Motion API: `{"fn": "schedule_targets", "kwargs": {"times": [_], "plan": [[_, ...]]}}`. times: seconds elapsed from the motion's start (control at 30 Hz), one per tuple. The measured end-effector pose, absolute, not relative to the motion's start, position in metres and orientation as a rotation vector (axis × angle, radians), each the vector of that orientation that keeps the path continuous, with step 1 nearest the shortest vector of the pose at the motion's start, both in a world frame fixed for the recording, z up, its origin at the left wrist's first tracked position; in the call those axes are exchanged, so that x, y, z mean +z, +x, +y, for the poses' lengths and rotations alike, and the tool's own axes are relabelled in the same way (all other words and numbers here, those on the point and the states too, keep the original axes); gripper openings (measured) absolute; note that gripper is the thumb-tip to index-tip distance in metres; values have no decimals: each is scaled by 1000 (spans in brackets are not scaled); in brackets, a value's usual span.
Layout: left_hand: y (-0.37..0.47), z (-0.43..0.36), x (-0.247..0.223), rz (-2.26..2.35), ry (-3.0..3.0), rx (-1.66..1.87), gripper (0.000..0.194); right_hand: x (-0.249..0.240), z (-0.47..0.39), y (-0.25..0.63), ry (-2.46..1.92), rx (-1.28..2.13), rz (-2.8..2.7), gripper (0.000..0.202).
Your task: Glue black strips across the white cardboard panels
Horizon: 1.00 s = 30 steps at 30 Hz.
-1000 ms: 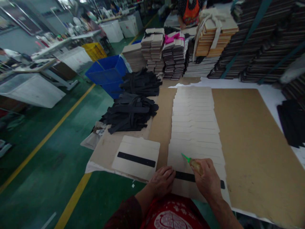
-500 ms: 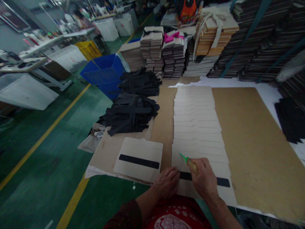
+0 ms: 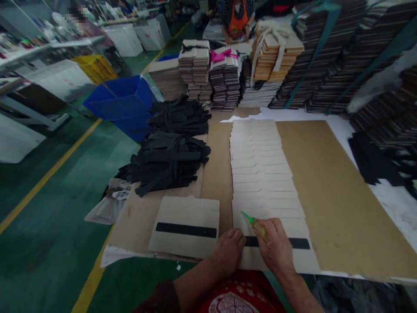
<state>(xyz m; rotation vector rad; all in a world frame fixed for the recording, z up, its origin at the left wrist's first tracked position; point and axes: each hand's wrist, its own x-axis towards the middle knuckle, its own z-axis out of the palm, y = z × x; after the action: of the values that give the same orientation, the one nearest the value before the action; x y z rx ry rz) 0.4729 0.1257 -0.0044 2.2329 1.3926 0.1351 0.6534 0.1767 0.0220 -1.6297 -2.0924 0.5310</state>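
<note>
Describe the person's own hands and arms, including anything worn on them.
The left hand and right hand are ungloved; no rings are discernible. A dark maroon sleeve ends on the left forearm; the right forearm is bare where visible.

The small bottle (image 3: 261, 230) is yellowish brown, and its tip (image 3: 247, 216) is bright green. The cards (image 3: 265, 177) in the row are cream, and the nearest has a black strip (image 3: 301, 243). The red apron (image 3: 260, 292) has white marks (image 3: 233, 303). The floor (image 3: 61, 213) is green with yellow lines (image 3: 93, 276). The bow (image 3: 222, 55) is hot pink.
</note>
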Motion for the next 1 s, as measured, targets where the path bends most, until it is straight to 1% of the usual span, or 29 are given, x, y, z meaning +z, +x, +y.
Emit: {"fn": "schedule_targets", "kwargs": {"times": [0.07,0.13,0.27,0.43,0.53,0.67,0.77,1.0], "plan": [[469,133,-4,1392,2248,107,25,21,174,648,-1619,550,-2080,13],[464,140,-7,1438,2252,122,23,18,172,650,-1644,541,-2043,15],[457,157,-22,1559,2236,187,30,15,172,674,-1773,435,-1940,16],[453,168,-41,1628,2231,253,28,18,173,693,-1905,315,-1869,18],[452,168,-47,1631,2247,291,30,20,170,688,-1939,319,-1855,18],[451,166,-53,1642,2263,346,32,23,166,678,-1925,407,-1886,15],[450,165,-57,1654,2277,376,31,21,169,687,-1938,380,-1880,15],[453,163,-61,1701,2296,375,32,10,178,738,-1981,225,-1763,27]]}}
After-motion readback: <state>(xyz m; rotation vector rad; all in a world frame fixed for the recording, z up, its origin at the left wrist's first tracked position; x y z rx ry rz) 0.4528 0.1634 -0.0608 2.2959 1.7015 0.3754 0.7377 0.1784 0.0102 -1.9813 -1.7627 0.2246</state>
